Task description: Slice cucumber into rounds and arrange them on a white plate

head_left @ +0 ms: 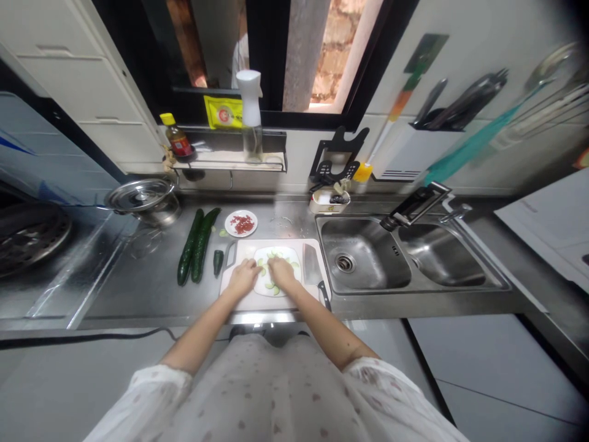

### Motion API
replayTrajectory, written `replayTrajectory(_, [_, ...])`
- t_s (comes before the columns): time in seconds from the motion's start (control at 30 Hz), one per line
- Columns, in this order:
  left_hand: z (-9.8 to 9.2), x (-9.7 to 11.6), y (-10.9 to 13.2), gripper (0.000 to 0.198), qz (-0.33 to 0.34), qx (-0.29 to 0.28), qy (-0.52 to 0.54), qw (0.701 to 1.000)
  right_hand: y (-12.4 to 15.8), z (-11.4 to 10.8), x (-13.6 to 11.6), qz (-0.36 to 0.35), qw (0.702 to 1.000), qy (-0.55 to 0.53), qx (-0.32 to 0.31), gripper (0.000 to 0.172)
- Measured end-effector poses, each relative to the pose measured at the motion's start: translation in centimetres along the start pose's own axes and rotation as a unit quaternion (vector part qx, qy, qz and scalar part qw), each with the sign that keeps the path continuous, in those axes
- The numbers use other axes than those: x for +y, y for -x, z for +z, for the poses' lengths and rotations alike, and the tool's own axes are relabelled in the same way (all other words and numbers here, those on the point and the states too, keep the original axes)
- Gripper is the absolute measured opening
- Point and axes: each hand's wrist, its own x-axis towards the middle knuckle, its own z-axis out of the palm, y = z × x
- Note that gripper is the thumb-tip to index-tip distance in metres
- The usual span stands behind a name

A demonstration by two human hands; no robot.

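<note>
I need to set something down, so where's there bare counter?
Bare steel counter lies left of the long cucumbers, toward the front. The cutting board is crowded with the plate, green slices, knife, left hand and right hand.

No text is legible; print on the yellow packet (224, 113) and red bottle label (183, 147) seems too blurred.

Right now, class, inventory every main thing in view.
board: one, pale, centre
square plate: one, white, on board
slices: several, pale green, square plate
knife: one, silver-black, board's right
round plate: one, white, behind board
bits: many, red, round plate
cucumbers: two, green, left
cucumber piece: one, green, beside board
pot: one, silver, back left
window: one, black, back
sink basins: two, silver, right
left fingers: one hand, bare, near slices
right fingers: one hand, bare, over square plate
</note>
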Motion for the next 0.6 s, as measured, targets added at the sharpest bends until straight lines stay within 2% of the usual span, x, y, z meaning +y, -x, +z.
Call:
replayTrajectory(0.13, [0.4, -0.4, 0.5, 0.03, -0.095, 0.079, 0.046, 0.991, 0.4, -0.1, 0.0, -0.005, 1.0, -0.005, 0.016, 0.027])
replayTrajectory(0.2, [0.4, -0.6, 0.7, 0.028, -0.122, 0.097, 0.054, 0.986, 0.5, -0.2, -0.1, -0.012, 1.0, -0.01, 0.023, 0.027])
replayTrajectory(0.4, [0.4, -0.6, 1.2, 0.027, -0.094, 0.083, 0.046, 0.991, 0.7, 0.2, -0.8, -0.058, 0.998, -0.005, 0.015, 0.029])
replayTrajectory(0.6, [0.6, -0.2, 1.3, 0.033, -0.053, 0.042, 0.025, 0.997, 0.8, 0.2, -1.0, -0.057, 0.998, -0.003, -0.008, 0.03])
